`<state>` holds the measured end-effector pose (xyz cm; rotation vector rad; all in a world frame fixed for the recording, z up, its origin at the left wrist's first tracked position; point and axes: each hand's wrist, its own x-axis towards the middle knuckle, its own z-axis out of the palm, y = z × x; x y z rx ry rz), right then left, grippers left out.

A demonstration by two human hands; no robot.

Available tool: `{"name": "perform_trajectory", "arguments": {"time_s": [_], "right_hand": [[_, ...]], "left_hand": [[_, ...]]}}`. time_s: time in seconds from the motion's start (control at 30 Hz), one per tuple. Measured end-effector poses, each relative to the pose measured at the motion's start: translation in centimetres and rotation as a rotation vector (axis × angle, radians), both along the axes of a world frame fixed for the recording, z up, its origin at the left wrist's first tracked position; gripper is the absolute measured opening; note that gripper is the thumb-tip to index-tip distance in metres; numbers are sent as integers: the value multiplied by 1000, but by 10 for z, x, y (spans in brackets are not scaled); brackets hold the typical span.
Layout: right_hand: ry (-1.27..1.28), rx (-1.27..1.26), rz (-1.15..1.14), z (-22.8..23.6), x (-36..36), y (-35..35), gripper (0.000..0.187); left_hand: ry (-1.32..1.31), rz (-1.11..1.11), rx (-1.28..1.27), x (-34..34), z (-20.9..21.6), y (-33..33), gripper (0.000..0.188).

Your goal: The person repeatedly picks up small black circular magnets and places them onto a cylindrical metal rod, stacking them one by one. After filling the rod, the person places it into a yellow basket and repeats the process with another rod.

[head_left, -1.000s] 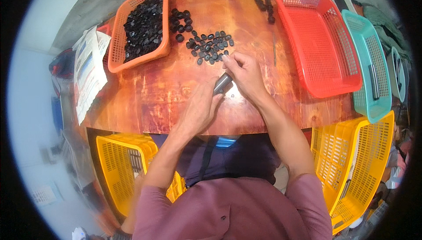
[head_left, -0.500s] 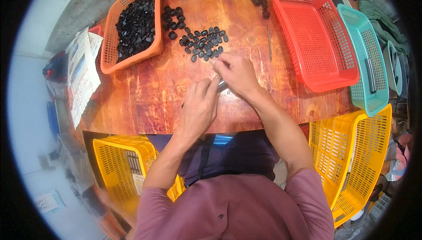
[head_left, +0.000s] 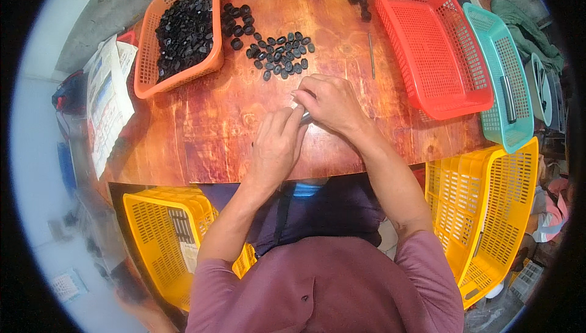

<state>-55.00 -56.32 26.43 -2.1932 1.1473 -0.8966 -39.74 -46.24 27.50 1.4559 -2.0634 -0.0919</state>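
Observation:
A dark tube-like piece with a shiny grey side (head_left: 306,116) lies mostly hidden under my hands at the middle of the table. My left hand (head_left: 278,144) is closed around it, with its fingertips against the shiny part. From the right, my right hand (head_left: 334,104) bends over the far end, thumb and forefinger pinched together. Whether a small part sits in that pinch is hidden. Just beyond the fingers lie several small black oval pieces (head_left: 278,56), spread loosely on the wooden table (head_left: 183,144).
An orange basket (head_left: 143,58) full of small black parts stands at the far left, near several round black pieces (head_left: 237,44). On the right are a red basket (head_left: 400,52), a teal basket (head_left: 488,119) and a thin metal rod (head_left: 371,55). Yellow crates (head_left: 470,199) flank me below.
My right hand has drawn back slightly from the oval pieces, its fingertips now closer to my left hand's. My left hand keeps its grip. The whole view has shifted a little.

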Motion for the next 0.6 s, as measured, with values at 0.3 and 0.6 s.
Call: {"name": "perform_trajectory", "arguments": {"time_s": [0.3, 0.6], "right_hand": [[27, 5, 30, 4, -6, 7, 21], [104, -45, -180, 9, 25, 1, 26]], "left_hand": [[-37, -25, -58, 2, 0, 3, 40], [-92, -7, -89, 3, -4, 6, 35]]}}
